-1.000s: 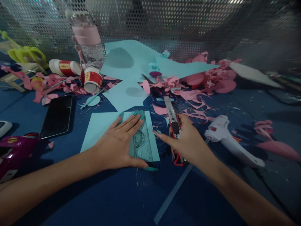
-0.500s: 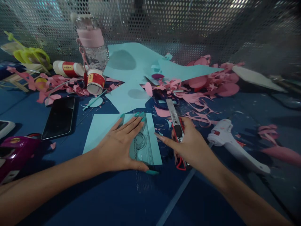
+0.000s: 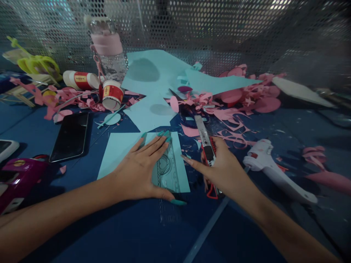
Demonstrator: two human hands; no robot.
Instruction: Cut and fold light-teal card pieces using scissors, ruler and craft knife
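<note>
My left hand [image 3: 139, 164] lies flat with its fingers stretched out over a light blue sheet of paper [image 3: 115, 149] and a clear plastic ruler [image 3: 170, 171]. The ruler runs lengthwise over the sheet near its right edge and juts past the near edge. To the right of the sheet, my right hand [image 3: 219, 166] is closed around a red and black utility knife [image 3: 205, 140], its metal front end pointing away from me. The knife is apart from the paper. Its grip is partly hidden by my fingers.
A white glue gun [image 3: 276, 171] lies at the right. Phone [image 3: 71, 137] and purple device [image 3: 23, 179] are at the left. Behind are paper cups [image 3: 112, 95], a bottle [image 3: 108, 47], blue paper scraps [image 3: 153, 109], pink scraps [image 3: 233, 95] and a perforated metal panel [image 3: 192, 29].
</note>
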